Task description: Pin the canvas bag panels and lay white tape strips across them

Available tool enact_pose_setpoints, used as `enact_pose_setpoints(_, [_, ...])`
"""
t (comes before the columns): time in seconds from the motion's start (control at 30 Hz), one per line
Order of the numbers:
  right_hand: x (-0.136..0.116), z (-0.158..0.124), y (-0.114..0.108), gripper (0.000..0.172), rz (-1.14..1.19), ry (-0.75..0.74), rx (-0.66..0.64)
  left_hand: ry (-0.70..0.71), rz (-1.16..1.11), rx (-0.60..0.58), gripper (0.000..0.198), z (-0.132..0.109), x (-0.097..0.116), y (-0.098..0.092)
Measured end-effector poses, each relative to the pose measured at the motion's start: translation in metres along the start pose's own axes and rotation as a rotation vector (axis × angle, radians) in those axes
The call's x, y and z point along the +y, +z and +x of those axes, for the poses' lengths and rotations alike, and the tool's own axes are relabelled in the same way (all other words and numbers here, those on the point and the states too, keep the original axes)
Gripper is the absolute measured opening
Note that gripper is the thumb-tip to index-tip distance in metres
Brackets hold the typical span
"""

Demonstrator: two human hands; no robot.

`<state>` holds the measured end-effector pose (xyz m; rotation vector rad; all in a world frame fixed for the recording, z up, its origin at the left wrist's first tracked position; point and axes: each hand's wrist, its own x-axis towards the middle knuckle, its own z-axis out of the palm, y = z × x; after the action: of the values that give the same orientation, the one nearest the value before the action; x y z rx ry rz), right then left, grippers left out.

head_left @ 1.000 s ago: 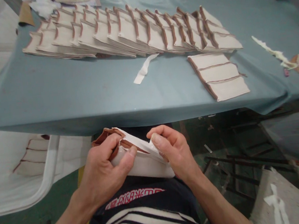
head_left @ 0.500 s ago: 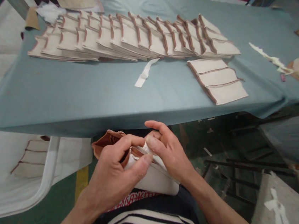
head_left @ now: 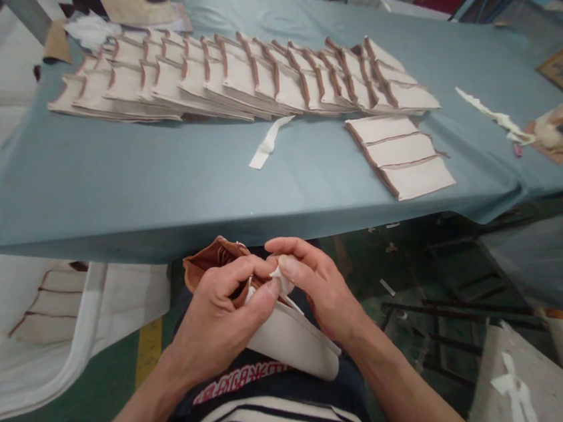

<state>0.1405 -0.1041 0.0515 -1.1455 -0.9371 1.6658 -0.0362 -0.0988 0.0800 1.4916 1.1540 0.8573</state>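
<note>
In open space before the front edge of the desk (head_left: 158,184), left hand (head_left: 216,308) fingers gripped 1 pouch (head_left: 298,343); right hand (head_left: 320,287) fingers pinched 1 white strip (head_left: 283,280).

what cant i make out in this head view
All in the head view:
Held piece: the stretch under the left hand, which covers it.
White scrap: how much the right hand pinches, hidden by that hand.
Row of pale pieces: the count, since they overlap.
Pink lettering: blurred and partly covered by the held piece.
White tub: cut off by the left edge.
Cardboard box: cut off by the right edge, its print blurred.
</note>
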Motion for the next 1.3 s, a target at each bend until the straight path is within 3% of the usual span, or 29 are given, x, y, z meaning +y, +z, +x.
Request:
enact_pose_setpoints(0.2, [-0.009,-0.002,-0.013,0.051,0.016,0.063,-0.24,-0.114,-0.06,0.009,0.027,-0.003,-0.006,-0.004])
enact_pose_setpoints(0.27, [-0.01,-0.002,-0.011,0.047,-0.046,0.019,-0.176,-0.136,-0.075,0.025,0.027,-0.003,-0.009,-0.003])
enact_pose_setpoints(0.37, [-0.008,-0.003,-0.004,0.024,-0.341,-0.259,0.229,-0.177,-0.091,0.093,0.028,-0.003,-0.011,0.0])
enact_pose_setpoints(0.43, [-0.006,-0.006,0.0,0.008,-0.611,-0.533,0.404,-0.201,-0.083,0.147,0.029,-0.003,-0.01,0.002])
enact_pose_setpoints(0.53, [-0.005,-0.01,0.006,0.007,-0.913,-0.833,0.34,-0.179,-0.042,0.209,0.03,-0.005,-0.008,0.005])
enact_pose_setpoints(0.6, [-0.005,-0.013,0.01,0.012,-1.009,-0.883,0.276,-0.126,-0.013,0.235,0.027,-0.006,-0.006,0.007])
enact_pose_setpoints(0.8, [-0.005,-0.016,0.022,0.017,-0.923,-0.734,0.233,0.005,0.079,0.251,0.02,-0.011,-0.009,0.011])
enact_pose_setpoints(0.97, [-0.01,-0.019,0.023,0.015,-0.76,-0.544,0.177,0.071,0.093,0.114,0.035,-0.019,-0.015,0.004])
enact_pose_setpoints(1.1, [-0.009,-0.015,0.022,0.01,-0.501,-0.305,0.233,0.008,0.041,0.023,0.047,-0.024,-0.019,0.0])
enact_pose_setpoints(1.2, [-0.003,-0.009,0.021,0.018,-0.291,-0.244,0.255,-0.029,-0.034,-0.041,0.041,-0.024,-0.021,0.001])
enact_pose_setpoints(1.3, [0.003,-0.001,0.018,0.024,-0.186,-0.232,0.331,-0.124,-0.193,-0.058,0.052,-0.024,-0.019,0.005])
